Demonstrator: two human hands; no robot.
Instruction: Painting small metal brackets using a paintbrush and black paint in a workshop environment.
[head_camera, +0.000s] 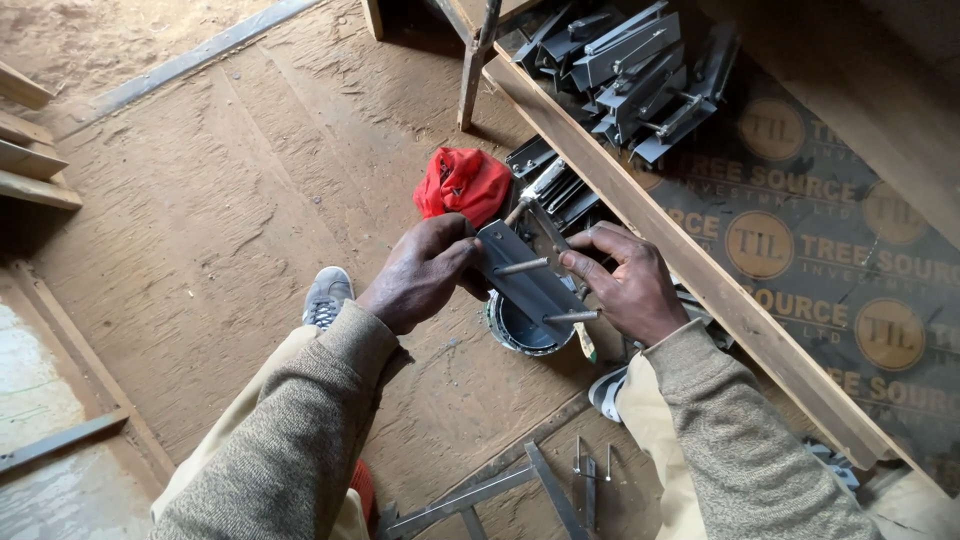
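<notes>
My left hand (420, 272) grips the upper end of a grey metal angle bracket (525, 280) that has two bolts sticking out of it. My right hand (628, 284) holds a thin paintbrush (583, 340) against the bracket's right side, its fingers by the bolts. Right under the bracket stands a small round paint tin (512, 330) on the floor.
A red cloth (462, 183) lies on the wooden floor just beyond my hands. More grey brackets (635, 75) are piled on a brown board (800, 230) with a wooden edge at the right. Loose metal strips (560, 485) and bolts lie near my feet.
</notes>
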